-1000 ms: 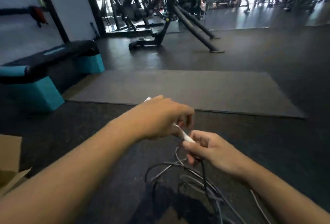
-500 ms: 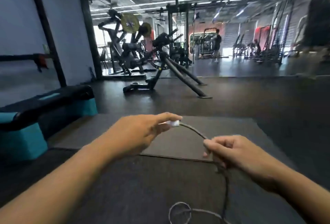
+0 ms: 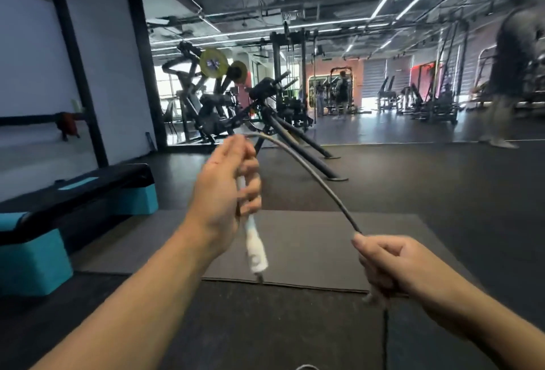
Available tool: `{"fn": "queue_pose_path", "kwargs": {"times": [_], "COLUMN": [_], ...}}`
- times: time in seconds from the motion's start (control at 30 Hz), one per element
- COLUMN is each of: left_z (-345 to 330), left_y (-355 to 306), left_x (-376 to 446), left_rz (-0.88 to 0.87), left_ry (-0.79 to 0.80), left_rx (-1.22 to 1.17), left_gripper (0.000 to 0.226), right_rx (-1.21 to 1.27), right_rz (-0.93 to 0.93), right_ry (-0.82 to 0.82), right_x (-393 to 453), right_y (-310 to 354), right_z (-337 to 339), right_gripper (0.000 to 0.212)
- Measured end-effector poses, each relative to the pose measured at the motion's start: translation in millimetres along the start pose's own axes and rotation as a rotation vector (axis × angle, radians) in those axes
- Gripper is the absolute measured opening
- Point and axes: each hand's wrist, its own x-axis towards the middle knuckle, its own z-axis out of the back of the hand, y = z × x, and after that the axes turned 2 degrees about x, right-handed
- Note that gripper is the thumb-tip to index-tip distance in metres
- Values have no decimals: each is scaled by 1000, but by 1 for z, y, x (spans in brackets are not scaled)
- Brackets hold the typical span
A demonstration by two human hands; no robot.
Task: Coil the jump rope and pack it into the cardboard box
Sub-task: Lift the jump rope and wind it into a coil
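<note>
The left hand (image 3: pixel 219 189) is raised at centre frame, fingers curled closed around the white handle (image 3: pixel 256 247) of the jump rope (image 3: pixel 312 175). The handle hangs nearly upright, its lower end pointing down below the palm. From the top of this fist the grey cord arcs up, then right and down to the right hand (image 3: pixel 392 263), which is lower and nearer. The right hand pinches the cord between thumb and fingers, the remaining fingers folded shut. Below the right hand a dark length of cord drops straight down to the frame's lower edge; a small loop of cord shows at the bottom edge, cut off.

Both hands are held in the air above a dark rubber floor (image 3: pixel 442 192). A grey mat (image 3: pixel 309 248) lies flat beyond them, its near edge running left to right just below the handle. Open floor extends to the right and far side. At left stands a black step platform on teal blocks (image 3: pixel 88 192), well apart from the hands. A black gym machine (image 3: pixel 274 122) with angled legs stands far behind the left hand.

The cardboard box is out of frame. The handle's lower tip and the cord under the right hand are motion-blurred. A person at far right (image 3: pixel 513 69) is blurred and cut by the frame edge.
</note>
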Motion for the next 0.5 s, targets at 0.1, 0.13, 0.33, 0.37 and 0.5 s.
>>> {"fn": "queue_pose_path", "kwargs": {"times": [0.1,0.13,0.33,0.37,0.5], "left_z": [-14,-22,-57,-58,-43], "left_y": [1,6,38,40,48], "left_x": [10,10,2,0,-20], "left_rz": [-44,-41,40,69,56], "left_ry": [-224,-300,-674,-697,-724], "left_rx": [-376,-443,-673,-668,322], "left_gripper": [30,31,32,31,33], "right_rx": [217,305,171,195,246], "right_rz": [11,35,314,336,277], "right_ry": [-14,18,-80,-148,-163], "right_x": [0,3,15,17,23], "right_y": [-6,-4,25,27,38], "right_z": [-5,-8,-37,-37,-15], "right_gripper": [53,56,25,24,33]}}
